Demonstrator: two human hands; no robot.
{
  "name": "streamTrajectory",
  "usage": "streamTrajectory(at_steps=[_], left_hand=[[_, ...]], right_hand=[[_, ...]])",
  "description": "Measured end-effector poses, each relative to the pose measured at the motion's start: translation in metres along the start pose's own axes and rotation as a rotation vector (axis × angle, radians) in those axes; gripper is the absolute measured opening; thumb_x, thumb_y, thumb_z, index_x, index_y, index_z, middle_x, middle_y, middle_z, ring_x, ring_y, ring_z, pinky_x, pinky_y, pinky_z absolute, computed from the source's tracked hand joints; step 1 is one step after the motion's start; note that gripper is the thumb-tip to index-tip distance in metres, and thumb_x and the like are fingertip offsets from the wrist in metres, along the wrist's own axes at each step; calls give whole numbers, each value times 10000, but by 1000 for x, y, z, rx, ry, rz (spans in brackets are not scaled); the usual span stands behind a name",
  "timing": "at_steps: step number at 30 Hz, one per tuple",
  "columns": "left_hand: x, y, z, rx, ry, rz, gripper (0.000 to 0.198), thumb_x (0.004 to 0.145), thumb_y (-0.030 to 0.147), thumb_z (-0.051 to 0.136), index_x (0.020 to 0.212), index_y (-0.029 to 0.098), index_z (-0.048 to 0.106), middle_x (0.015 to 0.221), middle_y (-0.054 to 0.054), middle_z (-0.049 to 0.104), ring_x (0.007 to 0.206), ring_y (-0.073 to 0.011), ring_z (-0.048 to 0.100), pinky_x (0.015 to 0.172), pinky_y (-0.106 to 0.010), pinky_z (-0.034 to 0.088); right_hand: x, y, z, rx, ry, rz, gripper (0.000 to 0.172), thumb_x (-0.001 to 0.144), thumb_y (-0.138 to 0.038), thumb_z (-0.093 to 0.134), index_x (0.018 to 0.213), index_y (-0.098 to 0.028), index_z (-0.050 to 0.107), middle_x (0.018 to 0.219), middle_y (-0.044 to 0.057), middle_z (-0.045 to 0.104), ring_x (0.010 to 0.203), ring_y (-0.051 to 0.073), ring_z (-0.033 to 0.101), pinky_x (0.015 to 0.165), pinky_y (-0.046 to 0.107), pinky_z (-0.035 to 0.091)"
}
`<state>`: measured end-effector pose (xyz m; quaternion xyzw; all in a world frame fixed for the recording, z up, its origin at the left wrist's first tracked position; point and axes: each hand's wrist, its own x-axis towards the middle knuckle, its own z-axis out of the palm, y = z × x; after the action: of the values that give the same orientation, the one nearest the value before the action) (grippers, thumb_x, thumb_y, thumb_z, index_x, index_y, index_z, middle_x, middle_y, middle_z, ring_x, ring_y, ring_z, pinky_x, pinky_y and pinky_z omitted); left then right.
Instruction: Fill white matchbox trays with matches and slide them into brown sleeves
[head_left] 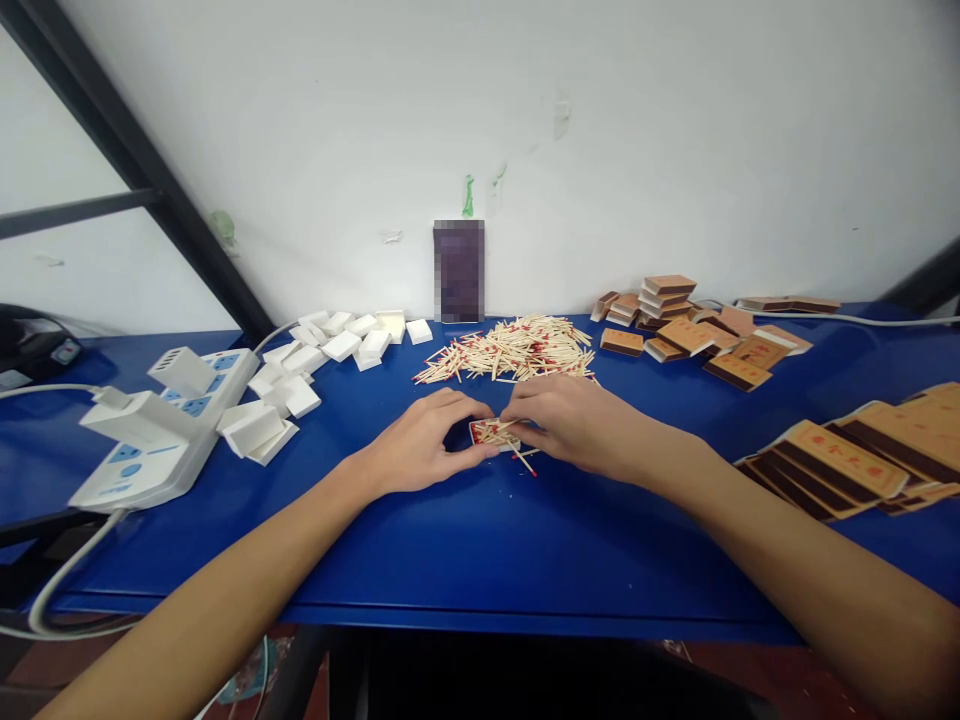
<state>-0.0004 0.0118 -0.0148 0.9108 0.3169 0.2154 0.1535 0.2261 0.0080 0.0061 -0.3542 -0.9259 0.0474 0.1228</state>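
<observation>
A: Where is the small white cardboard tray?
B: On the blue tabletop, between the two hands, with red-tipped wooden matches inside it.

A: How does the left hand stand?
B: Curved around the tray's left end, thumb at the near side and fingers at the far side, holding it.

A: And the right hand?
B: Its bent fingers are over the tray's right part, at the matches; I cannot tell whether they pinch any. One loose red-tipped match slants out just below.

A: What lies around them?
B: Just beyond, a broad heap of pale matches. To the left, a scatter of white cardboard trays, then a white power strip with blue sockets. To the right, a pile of tan cardboard sleeves with dark sides, and nearer, an overlapping row of similar tan sleeves.

A: Behind the heap?
B: A dark purple, pixelated rectangle against the white wall.
</observation>
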Motion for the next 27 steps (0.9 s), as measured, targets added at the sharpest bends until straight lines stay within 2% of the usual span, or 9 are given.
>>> streamTrajectory(at_steps=[2,6,9,15,23,27], left_hand=[[0,-1,0,7,19,8,227,938,354,565,1075,191,643,1048,-56,687,989,-200,633,893,-353,500],[1,-2,1,-2,35,-5,176,931,310,565,1005,188,667,954,-44,691,884,-179,637,806,-323,507],[2,-2,1,-32,44,-32,169,923,319,588,991,192,677,929,-30,698,836,-163,637,774,-301,503],[2,-3,0,-48,36,-35,155,921,294,593,962,191,702,940,-33,700,853,-162,643,791,-299,502],[1,-4,-1,-38,-36,-14,237,977,226,474,1066,203,693,989,-54,636,913,-171,618,835,-317,496],[0,-7,-1,-37,-37,0,248,992,222,452,1099,204,674,998,-53,617,919,-168,600,847,-322,483]], right_hand=[[-1,0,1,43,4,-21,217,947,-212,524,938,-173,737,888,80,675,744,179,614,641,297,402],[-3,3,4,131,35,-51,217,941,-201,527,1014,-189,731,915,73,674,752,171,618,664,295,434],[-2,4,4,160,56,-51,197,910,-154,546,980,-188,728,891,61,690,753,162,621,673,282,445],[-2,1,8,208,50,-51,184,922,-186,545,925,-197,728,878,41,714,754,154,635,695,281,447],[-1,1,13,237,108,-54,153,908,-172,569,888,-194,719,836,27,727,764,161,632,753,309,451],[-1,4,15,200,124,-69,166,938,-231,560,913,-189,719,876,53,697,794,169,600,731,306,443]])
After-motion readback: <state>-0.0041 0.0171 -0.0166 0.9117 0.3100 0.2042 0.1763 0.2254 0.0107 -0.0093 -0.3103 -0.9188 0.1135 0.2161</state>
